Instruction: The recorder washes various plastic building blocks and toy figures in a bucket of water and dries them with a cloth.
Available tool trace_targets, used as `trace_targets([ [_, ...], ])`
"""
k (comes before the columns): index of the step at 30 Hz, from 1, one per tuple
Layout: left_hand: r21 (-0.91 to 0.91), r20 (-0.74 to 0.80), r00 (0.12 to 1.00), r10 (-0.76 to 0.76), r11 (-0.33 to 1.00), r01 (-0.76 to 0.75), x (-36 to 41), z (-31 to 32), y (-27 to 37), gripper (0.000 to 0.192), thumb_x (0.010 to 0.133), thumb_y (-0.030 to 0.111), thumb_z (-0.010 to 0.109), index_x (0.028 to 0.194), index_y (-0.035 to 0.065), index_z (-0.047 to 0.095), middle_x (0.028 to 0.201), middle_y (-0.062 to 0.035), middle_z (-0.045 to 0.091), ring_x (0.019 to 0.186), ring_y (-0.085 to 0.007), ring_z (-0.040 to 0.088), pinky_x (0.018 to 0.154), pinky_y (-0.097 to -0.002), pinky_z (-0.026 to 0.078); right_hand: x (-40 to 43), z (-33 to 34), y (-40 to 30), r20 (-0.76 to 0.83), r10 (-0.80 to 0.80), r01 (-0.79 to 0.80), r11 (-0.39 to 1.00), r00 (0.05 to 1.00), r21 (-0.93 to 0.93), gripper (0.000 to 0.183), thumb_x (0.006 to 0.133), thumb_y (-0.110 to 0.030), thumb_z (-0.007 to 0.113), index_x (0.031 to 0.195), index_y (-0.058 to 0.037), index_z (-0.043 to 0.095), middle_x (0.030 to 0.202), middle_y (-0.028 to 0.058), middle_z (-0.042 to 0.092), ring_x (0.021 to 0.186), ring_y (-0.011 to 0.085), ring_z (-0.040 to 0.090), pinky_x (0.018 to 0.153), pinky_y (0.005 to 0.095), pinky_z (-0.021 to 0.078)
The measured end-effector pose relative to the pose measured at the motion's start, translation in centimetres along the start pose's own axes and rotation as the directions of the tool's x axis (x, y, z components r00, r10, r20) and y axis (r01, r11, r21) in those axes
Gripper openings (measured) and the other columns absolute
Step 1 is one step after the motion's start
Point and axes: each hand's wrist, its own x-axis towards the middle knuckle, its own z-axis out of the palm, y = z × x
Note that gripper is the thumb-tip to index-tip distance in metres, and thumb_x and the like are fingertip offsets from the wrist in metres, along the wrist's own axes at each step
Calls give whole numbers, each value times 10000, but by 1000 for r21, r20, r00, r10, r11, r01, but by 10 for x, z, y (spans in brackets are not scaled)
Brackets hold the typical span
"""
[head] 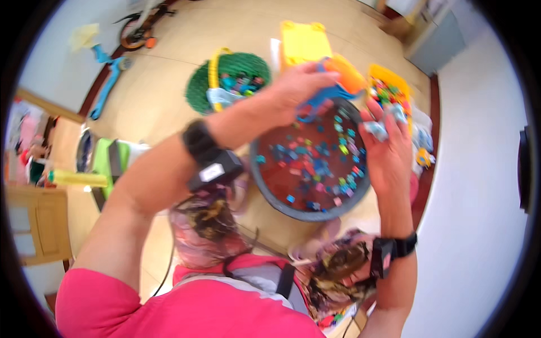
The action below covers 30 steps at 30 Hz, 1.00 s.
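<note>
My left hand (pixel 310 84) reaches over the far rim of a round grey basin (pixel 274 206) and grips a blue-and-orange plastic toy (pixel 344 74). Motion blur hides the toy's exact kind. Above the basin's right side, my right hand (pixel 391 148) is raised with bent fingers. A crumpled light-blue cloth-like piece (pixel 376 130) is caught between those fingers. Reddish-brown liquid or a reddish-brown bottom shows inside the basin, strewn with many small coloured plastic pieces (pixel 312 162), some bunched in the middle and others along the right edge.
Beyond the basin stand a green basket (pixel 196 88) with a yellow handle, a yellow plastic box (pixel 306 44), and a yellow bin (pixel 376 69) of coloured pieces. A blue scooter (pixel 107 91) and a small bike (pixel 135 31) are at the left wall. A white wall (pixel 469 190) borders the right.
</note>
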Motion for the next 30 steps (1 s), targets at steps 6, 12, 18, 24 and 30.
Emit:
trace_targets([
  [6,180,13,1000,-8,984,6,2,5,0,338,839,275,676,1110,105,568,842,-14,617,599,-83,561,507,-216,473,36,-23,-14,-5,-158,157,985,987,-70,208,923,-180,575,1111,-93,562,1125,33,601,995,111,542,887,326,415],
  [12,376,63,998,5,926,-28,-2,21,-1,372,880,255,626,1193,71,549,814,26,600,560,-38,530,500,-179,449,39,-15,-16,42,-115,119,986,992,-116,231,922,-176,575,1129,-75,562,1110,28,595,977,119,530,877,319,423],
  [18,315,224,965,-137,947,61,-11,30,-9,429,891,243,605,1256,57,477,894,-1,599,575,-38,522,493,-166,415,31,-9,-5,194,-148,206,922,970,-328,247,882,-65,546,1107,27,590,1126,83,622,976,121,586,779,249,508],
  [24,364,412,907,-93,929,-70,-15,30,-14,354,891,198,583,1196,37,504,897,-8,576,662,-55,518,570,-211,443,34,-8,-3,27,77,-62,927,997,-369,180,916,-139,548,1033,-9,592,960,79,657,818,113,612,695,239,509],
  [30,407,349,933,-85,911,-69,-9,29,4,360,902,205,572,1194,14,485,950,-23,592,674,-46,549,546,-196,454,37,-13,-13,-57,133,-137,988,989,-74,241,950,-213,507,1073,-11,549,1025,102,638,857,168,632,762,295,526],
])
